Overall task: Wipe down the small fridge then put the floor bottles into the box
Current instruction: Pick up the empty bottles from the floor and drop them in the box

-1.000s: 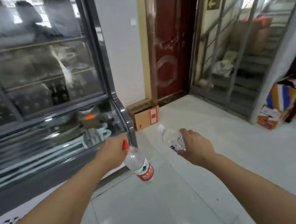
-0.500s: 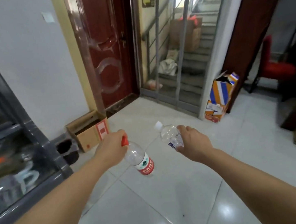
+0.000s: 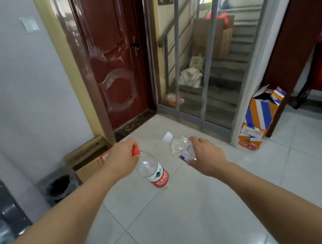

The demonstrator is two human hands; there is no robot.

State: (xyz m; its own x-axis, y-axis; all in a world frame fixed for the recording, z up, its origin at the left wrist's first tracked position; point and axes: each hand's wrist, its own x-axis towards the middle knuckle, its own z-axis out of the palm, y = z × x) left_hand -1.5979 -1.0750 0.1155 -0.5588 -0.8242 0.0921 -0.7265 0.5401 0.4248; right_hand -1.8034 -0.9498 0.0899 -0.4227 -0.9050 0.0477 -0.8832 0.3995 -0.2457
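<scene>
Above the tiled floor (image 3: 179, 221) | left hand (image 3: 120, 162) fingers curled round the neck of red-capped bottle (image 3: 154, 170), hanging tilted | right hand (image 3: 205, 157) fingers wrapped round white-capped bottle (image 3: 180, 148), cap pointing away | beyond left hand: open cardboard box (image 3: 87, 160) against wall, beside black bin (image 3: 58, 186) | farther: red door (image 3: 114, 52), striped carton (image 3: 261, 112)

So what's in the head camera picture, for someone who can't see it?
Two bare arms reach forward, the left hand holding a red-capped bottle by its top and the right hand gripping a white-capped bottle. An open cardboard box sits on the tiled floor by a red door.
</scene>
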